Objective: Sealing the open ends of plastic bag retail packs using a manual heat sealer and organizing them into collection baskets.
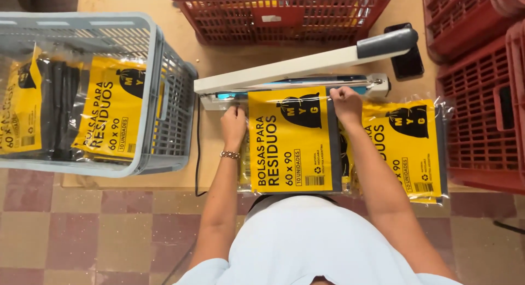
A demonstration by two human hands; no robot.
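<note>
Left hand point(233, 125) and right hand point(345, 103) pinching top edge of one yellow pack point(290, 140) under open sealer point(306, 66), one pack point(407, 145) beside, one grey crate point(164, 99), three red crates point(279, 17)

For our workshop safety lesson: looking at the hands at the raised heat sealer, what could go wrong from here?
1. Both the left hand and right hand rest at the sealing bar under the raised arm; fingers could get pinched or burned.
2. The yellow pack may sit crooked, giving a skewed seal.
3. The black cord hangs off the table edge and might snag.
</note>
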